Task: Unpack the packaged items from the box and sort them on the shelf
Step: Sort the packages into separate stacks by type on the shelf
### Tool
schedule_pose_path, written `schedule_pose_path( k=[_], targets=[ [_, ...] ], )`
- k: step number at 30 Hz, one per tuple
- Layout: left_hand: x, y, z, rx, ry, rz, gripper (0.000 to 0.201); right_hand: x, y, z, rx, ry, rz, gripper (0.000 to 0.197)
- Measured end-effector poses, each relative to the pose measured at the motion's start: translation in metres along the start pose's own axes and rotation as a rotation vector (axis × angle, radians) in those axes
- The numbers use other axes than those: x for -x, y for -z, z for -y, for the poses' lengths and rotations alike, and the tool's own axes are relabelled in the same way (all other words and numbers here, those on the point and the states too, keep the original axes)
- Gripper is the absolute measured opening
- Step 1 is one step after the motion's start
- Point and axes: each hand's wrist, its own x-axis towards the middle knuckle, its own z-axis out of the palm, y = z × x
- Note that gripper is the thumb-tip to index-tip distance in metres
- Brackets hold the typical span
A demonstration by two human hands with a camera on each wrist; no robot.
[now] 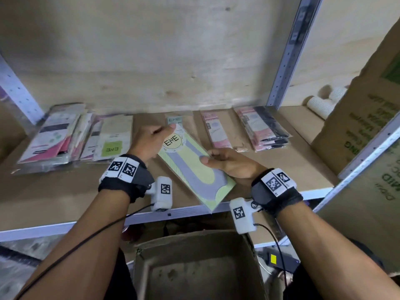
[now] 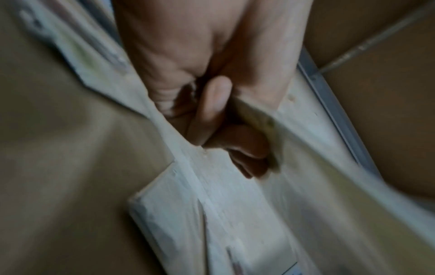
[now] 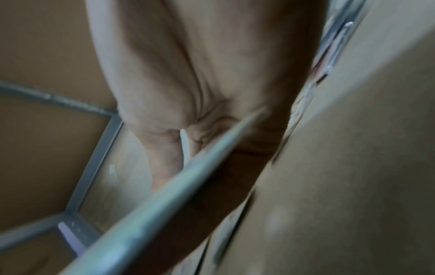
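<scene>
Both hands are on one flat sock packet (image 1: 190, 163), held slanted just above the brown shelf board (image 1: 65, 191) near its front edge. Left hand (image 1: 149, 140) takes the far top corner: the thumb lies along the card by the round "ENE" label, and the wrist view shows fingers (image 2: 216, 104) curled under the packet, though that picture is smeared and the packet there is only a pale blurred sheet. Right hand (image 1: 225, 162) grips the near right edge, thumb on the grey-and-lime sock print, the other fingers hidden beneath. Its wrist view shows the palm (image 3: 188, 74) and the packet's edge (image 3: 164, 195) as a blurred streak crossing it, little more.

Going from the left along the shelf, a heap of packets with pink and dark prints (image 1: 54, 135) lies at the back, partly cut by the upright post; their labels are too soft to read. Just beside it sits a beige packet with a green "ENE" patch (image 1: 113, 140). Behind the held packet a small teal "ENE" header (image 1: 175, 119) peeks out, the rest covered. Further right lie a single pink packet (image 1: 216, 129) and a stack of pink-and-black ones (image 1: 262, 128). Past the metal upright (image 1: 285, 55), white ribbed cups (image 1: 320, 105) are half hidden by a large printed carton (image 1: 363, 118) that runs out of view.

Below the shelf edge the open cardboard box (image 1: 194, 267) shows its bare bottom; its near side is cut off.
</scene>
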Motion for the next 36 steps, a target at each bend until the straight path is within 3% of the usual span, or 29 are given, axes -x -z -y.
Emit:
schedule_pose_path(
  k=[4,6,9,11,15,17,19,22,26,30,34,36],
  targets=[
    [0.008,-0.001,-0.008,0.163,0.217,0.149,0.053,0.011,0.006,0.009,-0.083,0.049,0.029,0.038],
    [0.01,-0.003,-0.009,0.181,0.233,0.187,0.054,0.014,0.007,0.011,-0.032,0.063,0.034,0.04],
    [0.011,-0.005,-0.009,0.334,0.251,0.142,0.051,0.014,0.009,0.006,0.006,0.061,-0.017,0.028],
    [0.01,-0.005,-0.006,0.441,0.249,0.153,0.049,0.012,0.01,0.004,-0.013,0.06,-0.083,0.038],
    [0.016,-0.008,-0.005,0.417,0.233,0.389,0.063,0.006,0.01,0.0,-0.154,0.071,-0.259,0.023],
    [0.024,-0.012,-0.006,0.319,0.218,0.554,0.048,0.001,0.007,-0.001,-0.233,0.078,-0.355,0.022],
    [0.028,-0.016,-0.005,0.258,0.182,0.627,0.026,-0.006,0.003,0.0,-0.269,0.081,-0.413,0.022],
    [0.023,-0.006,-0.004,0.288,0.167,0.464,0.009,-0.021,-0.003,0.009,-0.236,0.04,-0.404,0.012],
    [0.002,0.016,0.009,0.269,0.195,0.244,0.022,-0.044,-0.011,0.03,-0.142,-0.001,-0.187,0.029],
    [-0.022,0.036,0.024,0.164,0.229,0.156,0.019,-0.088,-0.025,0.05,0.064,-0.045,-0.236,0.019],
    [-0.038,0.052,0.036,0.12,0.228,0.041,0.024,-0.129,-0.039,0.053,0.255,-0.146,-0.336,0.066],
    [-0.041,0.058,0.04,0.091,0.22,-0.007,0.026,-0.141,-0.046,0.05,0.34,-0.153,-0.353,0.072]
  ],
)
